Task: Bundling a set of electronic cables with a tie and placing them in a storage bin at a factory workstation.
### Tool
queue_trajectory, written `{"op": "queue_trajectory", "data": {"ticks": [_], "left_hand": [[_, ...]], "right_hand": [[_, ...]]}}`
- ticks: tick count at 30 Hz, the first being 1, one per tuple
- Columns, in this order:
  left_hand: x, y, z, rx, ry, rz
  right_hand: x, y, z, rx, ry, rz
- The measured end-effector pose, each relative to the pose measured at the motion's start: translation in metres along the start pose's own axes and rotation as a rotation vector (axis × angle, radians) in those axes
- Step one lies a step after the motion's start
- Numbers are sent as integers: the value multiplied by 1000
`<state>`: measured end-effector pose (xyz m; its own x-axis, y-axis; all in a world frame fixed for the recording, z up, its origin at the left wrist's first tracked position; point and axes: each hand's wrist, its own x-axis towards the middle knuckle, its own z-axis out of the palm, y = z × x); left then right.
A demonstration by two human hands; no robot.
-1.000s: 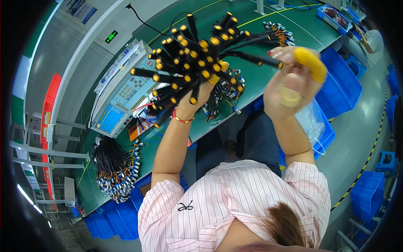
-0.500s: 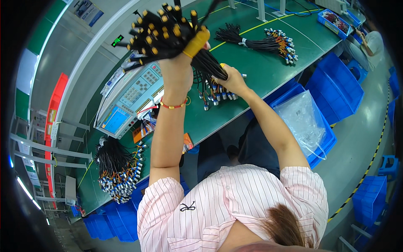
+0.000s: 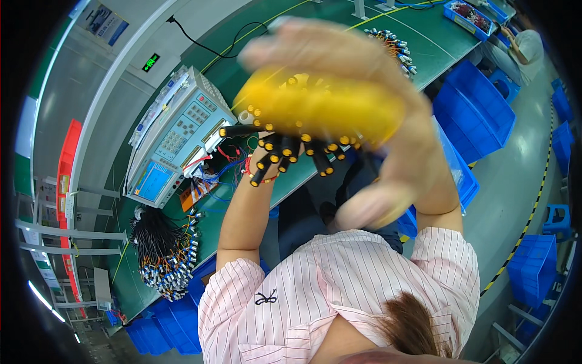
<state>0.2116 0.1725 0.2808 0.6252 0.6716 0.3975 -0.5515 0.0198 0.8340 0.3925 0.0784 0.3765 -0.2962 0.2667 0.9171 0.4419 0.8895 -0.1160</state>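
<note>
A bundle of black cables with yellow-tipped ends (image 3: 291, 148) is held up in front of me, its ends facing me. My left hand (image 3: 257, 156), with a red bracelet at the wrist, is closed around the bundle from behind; the cable ends hide its fingers. My right hand (image 3: 419, 142) is raised close to the camera over the ends, blurred by motion. Its fingers are stretched out with the thumb apart, and a yellow covering (image 3: 315, 109) shows on a finger. Whether the palm touches the cable ends, I cannot tell.
A bench-top test instrument (image 3: 176, 136) stands left on the green table (image 3: 212, 233). Cable bundles with metal connectors lie at the near left (image 3: 170, 255) and far right (image 3: 397, 48). Blue bins (image 3: 476, 112) stand right of the table. Another person (image 3: 521, 54) sits at the far right.
My right hand has let go of the bundle's lower part and come up over its yellow-tipped ends. The bundle has tipped toward me and come lower with my left hand.
</note>
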Motion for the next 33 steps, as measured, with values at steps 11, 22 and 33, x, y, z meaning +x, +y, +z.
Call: {"op": "queue_trajectory", "data": {"ticks": [11,22,33], "left_hand": [[-7,2,-6,170,-11,5],[-8,-9,5,138,-36,-12],[-14,-19,9,92,-60,-17]], "right_hand": [[7,-36,19,-346,-93,31],[-11,-38,55,-468,-161,-44],[-28,-31,24,-492,44,13]]}}
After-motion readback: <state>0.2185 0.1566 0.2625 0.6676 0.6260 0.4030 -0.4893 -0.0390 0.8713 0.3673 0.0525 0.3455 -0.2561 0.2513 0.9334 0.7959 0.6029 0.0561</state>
